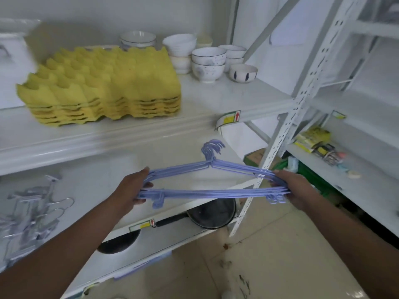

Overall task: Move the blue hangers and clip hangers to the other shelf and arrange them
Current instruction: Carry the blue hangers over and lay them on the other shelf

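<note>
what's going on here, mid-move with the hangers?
A person holds a bunch of blue hangers level in both hands, the left hand gripping one end and the right hand the other, hooks pointing away. The bunch is in the air in front of the middle shelf, not resting on anything. The clip hangers lie in a pile at the left end of that shelf, untouched. Above sit yellow egg trays and bowls.

Blue hangers (213, 186) between hands: one bunch, about five. Bowls (208, 61) above: about nine. Pans (212, 212) below: two.
</note>
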Available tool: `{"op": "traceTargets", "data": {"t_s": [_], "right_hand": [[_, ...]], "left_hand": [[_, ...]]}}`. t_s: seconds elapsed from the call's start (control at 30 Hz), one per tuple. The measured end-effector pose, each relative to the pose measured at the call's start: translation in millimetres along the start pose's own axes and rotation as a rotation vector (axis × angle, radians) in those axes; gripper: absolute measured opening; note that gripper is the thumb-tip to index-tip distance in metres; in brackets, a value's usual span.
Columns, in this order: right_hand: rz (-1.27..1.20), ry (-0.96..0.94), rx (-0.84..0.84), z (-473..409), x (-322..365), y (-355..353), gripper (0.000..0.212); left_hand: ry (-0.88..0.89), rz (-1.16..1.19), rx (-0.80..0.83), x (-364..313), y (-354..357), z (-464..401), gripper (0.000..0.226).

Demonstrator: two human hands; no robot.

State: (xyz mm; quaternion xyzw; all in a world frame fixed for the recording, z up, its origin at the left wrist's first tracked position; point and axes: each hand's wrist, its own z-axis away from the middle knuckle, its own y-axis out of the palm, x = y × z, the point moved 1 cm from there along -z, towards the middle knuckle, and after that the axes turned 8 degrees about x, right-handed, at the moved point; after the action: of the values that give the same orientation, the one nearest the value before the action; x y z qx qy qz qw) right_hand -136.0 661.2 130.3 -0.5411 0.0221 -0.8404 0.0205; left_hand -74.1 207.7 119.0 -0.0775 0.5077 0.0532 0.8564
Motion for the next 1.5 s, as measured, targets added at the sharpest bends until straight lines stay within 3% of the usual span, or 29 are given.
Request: {"op": "traceTargets", "data": {"t_s": [0.2, 0.4, 0.87, 1.1, 1.5], "right_hand": [[0.03, 0.041, -0.087, 57.7, 13.1, -39.7, 0.028], [0.032, -0.013, -0.289, 100.7, 4.1, -98.5, 0.028], [-0.1, -0.105, -0.631, 189.2, -38.6, -237.7, 0.012], [-0.12, -0.109, -0.674, 193.7, -36.9, -311.9, 0.019], [-0.231, -0.127, -0.711, 159.0, 1.9, -428.2, 0.011]], "left_hand": [[0.019, -0.024, 0.079, -19.5, 38.6, 11.8, 0.031], [0.054, -0.072, 0.221, -36.1, 94.6, 17.0, 0.03], [0.087, -0.203, 0.51, -68.3, 282.3, 18.9, 0.03], [0.149, -0.25, 0.525, -91.6, 372.8, 23.8, 0.031], [0.168, -0.155, 0.544, -162.5, 497.9, 12.3, 0.026]]}}
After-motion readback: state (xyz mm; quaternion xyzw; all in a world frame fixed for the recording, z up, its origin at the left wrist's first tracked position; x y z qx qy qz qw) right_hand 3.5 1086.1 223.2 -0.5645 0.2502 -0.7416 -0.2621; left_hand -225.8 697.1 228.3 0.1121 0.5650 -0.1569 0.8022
